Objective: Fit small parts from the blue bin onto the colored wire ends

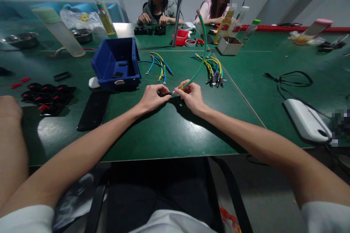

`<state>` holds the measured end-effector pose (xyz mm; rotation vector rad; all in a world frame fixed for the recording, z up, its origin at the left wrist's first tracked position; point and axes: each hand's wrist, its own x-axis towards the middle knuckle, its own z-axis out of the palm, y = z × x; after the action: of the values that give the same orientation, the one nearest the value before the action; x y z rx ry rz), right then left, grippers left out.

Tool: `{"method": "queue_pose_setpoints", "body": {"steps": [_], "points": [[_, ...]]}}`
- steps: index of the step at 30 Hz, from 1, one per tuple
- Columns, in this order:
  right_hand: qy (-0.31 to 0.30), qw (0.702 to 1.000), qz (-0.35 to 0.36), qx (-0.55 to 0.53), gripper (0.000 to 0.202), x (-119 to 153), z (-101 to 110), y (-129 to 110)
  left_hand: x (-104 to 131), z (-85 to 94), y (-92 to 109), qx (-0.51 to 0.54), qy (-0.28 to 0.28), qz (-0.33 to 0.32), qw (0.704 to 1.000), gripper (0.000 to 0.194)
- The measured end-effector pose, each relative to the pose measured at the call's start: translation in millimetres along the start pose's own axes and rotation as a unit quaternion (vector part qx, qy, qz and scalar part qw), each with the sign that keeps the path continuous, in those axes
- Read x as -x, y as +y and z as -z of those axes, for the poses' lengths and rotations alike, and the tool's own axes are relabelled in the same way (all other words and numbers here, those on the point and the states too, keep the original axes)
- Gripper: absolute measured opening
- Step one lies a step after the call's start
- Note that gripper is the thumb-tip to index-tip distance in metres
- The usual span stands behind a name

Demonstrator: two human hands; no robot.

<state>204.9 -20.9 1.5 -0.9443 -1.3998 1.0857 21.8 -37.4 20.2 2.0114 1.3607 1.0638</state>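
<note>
My right hand (193, 98) pinches a green-and-yellow wire (204, 45) near its lower end, where a small metal terminal (173, 92) shows between my fingertips. From there the wire curves upward to a copper-coloured tip. Closed on a small black piece, perhaps a sleeve (165, 94), my left hand (152, 97) meets the terminal end. Whether the black piece is on the terminal I cannot tell. Beyond my hands lie a loose group of blue, yellow and green wires (161, 66) and a thicker wire bundle (214, 69) with black sleeves at its near ends.
A blue bin (116, 63) holding black pieces stands left of my hands, beside a black phone (94, 111). Black-and-red parts (47, 96) lie further left. On the right are a white device (307, 120) and a black cable (290, 79). Two people sit across the green table (153, 142).
</note>
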Motion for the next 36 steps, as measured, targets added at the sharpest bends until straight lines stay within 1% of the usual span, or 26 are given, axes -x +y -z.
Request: {"method": "queue_pose_setpoints", "body": {"steps": [7, 15, 18, 27, 36], "points": [[-0.002, 1.0, -0.001, 0.0, 0.03, 1, 0, -2, 2, 0.7, 2, 0.001, 0.007, 0.002, 1.0, 0.023], [0.0, 1.0, -0.014, 0.002, 0.034, 2, -1, -7, 1, 2.2, 2, 0.02, -0.002, 0.013, 1.0, 0.023], [-0.001, 1.0, -0.013, -0.011, 0.036, 2, -1, -9, 2, 1.9, 3, 0.017, -0.002, 0.007, 1.0, 0.022], [-0.004, 0.999, -0.033, -0.03, 0.043, 7, -3, -15, 6, 0.1, 5, -0.005, 0.035, -0.042, 0.998, 0.018], [-0.002, 0.998, -0.039, -0.052, 0.042, 6, -2, -14, 6, 2.0, 7, 0.004, 0.035, -0.033, 0.999, 0.019]]}}
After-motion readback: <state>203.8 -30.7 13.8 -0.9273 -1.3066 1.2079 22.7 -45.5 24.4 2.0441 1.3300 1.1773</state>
